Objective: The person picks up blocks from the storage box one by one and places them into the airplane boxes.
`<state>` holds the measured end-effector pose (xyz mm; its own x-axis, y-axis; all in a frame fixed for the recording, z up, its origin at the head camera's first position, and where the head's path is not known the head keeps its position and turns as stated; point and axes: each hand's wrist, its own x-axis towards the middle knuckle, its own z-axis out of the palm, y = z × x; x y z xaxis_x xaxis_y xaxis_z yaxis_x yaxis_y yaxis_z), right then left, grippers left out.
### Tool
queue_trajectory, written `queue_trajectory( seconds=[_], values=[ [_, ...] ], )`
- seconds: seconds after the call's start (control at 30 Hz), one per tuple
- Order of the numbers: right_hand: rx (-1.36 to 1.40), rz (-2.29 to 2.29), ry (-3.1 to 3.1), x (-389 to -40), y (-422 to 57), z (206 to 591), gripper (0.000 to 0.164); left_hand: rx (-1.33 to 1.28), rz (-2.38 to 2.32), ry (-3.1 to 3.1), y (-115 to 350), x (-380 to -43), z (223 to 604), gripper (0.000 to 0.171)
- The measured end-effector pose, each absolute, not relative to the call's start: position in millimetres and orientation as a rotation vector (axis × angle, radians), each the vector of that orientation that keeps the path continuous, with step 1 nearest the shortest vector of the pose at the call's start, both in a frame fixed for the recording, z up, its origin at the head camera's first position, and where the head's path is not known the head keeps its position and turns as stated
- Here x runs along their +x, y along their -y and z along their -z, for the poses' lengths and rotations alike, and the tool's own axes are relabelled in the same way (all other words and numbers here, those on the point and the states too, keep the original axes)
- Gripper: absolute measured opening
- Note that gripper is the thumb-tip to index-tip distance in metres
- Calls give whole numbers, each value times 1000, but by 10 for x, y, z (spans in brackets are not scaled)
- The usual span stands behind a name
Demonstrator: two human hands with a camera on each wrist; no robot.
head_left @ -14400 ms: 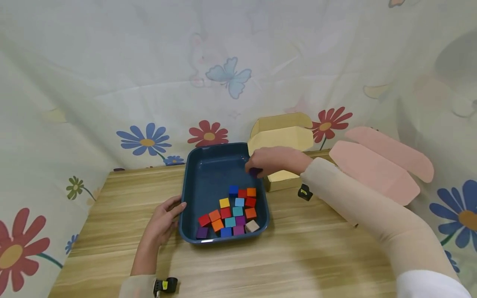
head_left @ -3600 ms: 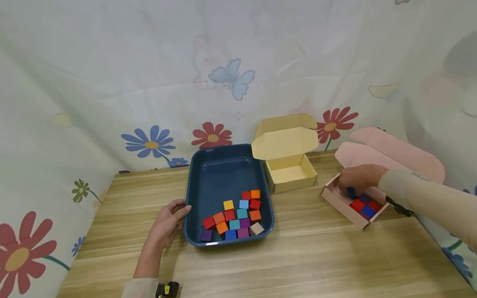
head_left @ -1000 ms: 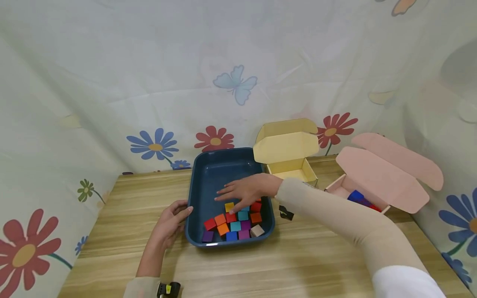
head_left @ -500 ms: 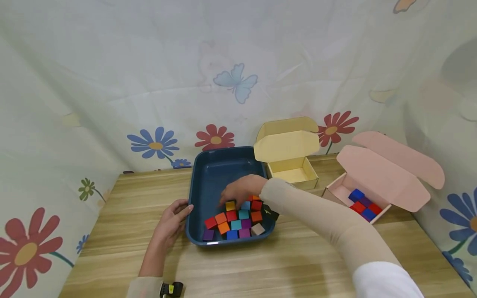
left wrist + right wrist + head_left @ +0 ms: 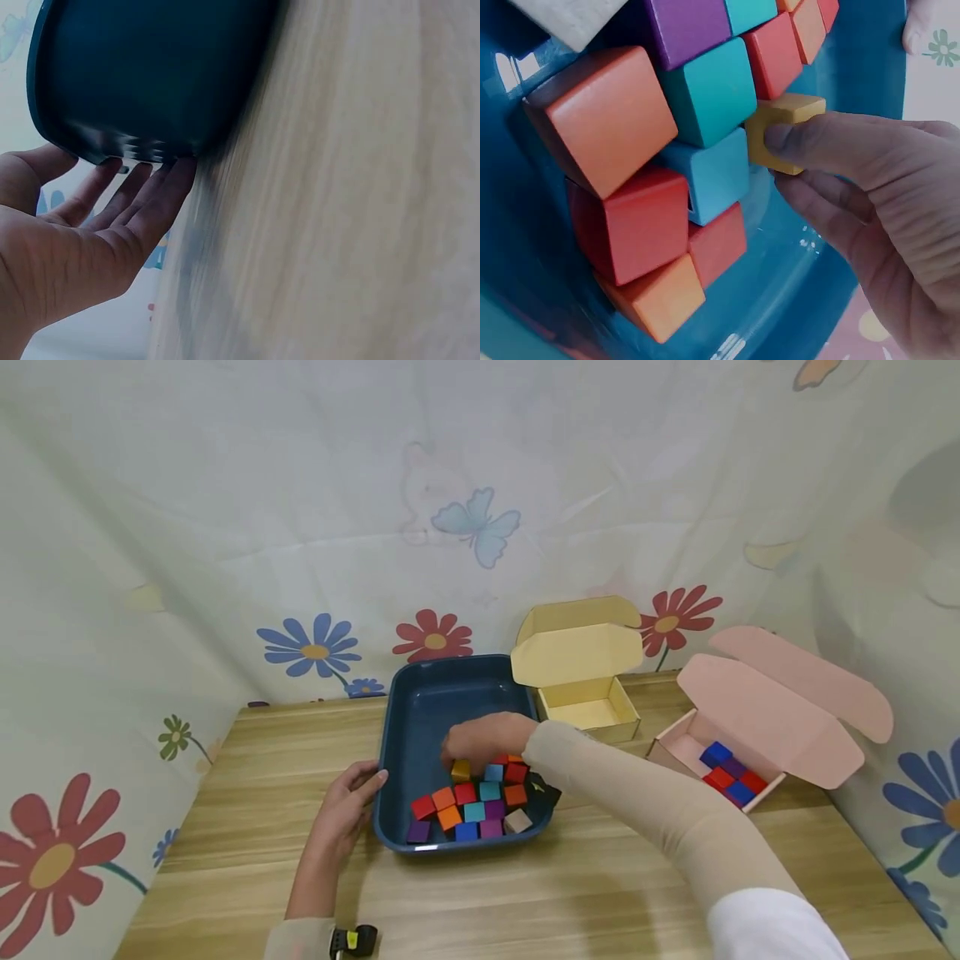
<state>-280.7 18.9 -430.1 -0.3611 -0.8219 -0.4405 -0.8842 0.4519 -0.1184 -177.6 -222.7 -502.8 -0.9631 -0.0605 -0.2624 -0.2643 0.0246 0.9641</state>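
Note:
In the head view a dark blue tray holds several coloured wooden cubes grouped in its near half. My right hand reaches into it from the right. In the right wrist view thumb and fingers pinch a yellow cube, beside a light blue cube and a red cube. My left hand holds the tray's left side. Its thumb lies at the rim and its fingers touch the outer wall, as the left wrist view shows.
A yellow cardboard box with a raised lid stands right of the tray. Farther right is a pink box, lid up, with several blue, red and purple cubes inside. A flower-printed cloth hangs behind the wooden table.
Since the earlier views, my right hand has left the pink box, where a blue cube now lies, come over the tray and closed its fingers on the yellow cube. My left hand stays put.

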Motion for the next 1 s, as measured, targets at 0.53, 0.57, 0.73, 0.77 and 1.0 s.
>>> queue_trajectory(
  seconds=[0.53,0.57,0.73,0.77,1.0],
  values=[
    [-1486,-216,-2385,-2778,-341,4085,39,-316,-2076,-2114,2241,-1768,5027,48],
    [-1479,-221,-2396,-2778,-352,4076,38,-316,-2076,-2113,2243,-1768,5029,48],
    [-1452,-189,-2415,-2800,-423,3992,38,-314,-2084,-2113,2243,-1771,5041,48],
    [-1447,-181,-2415,-2806,-442,3970,39,-315,-2085,-2113,2243,-1772,5044,48],
    [-1431,-236,-2455,-2833,-653,3797,37,-308,-2092,-2108,2245,-1779,5046,49]
  ],
)
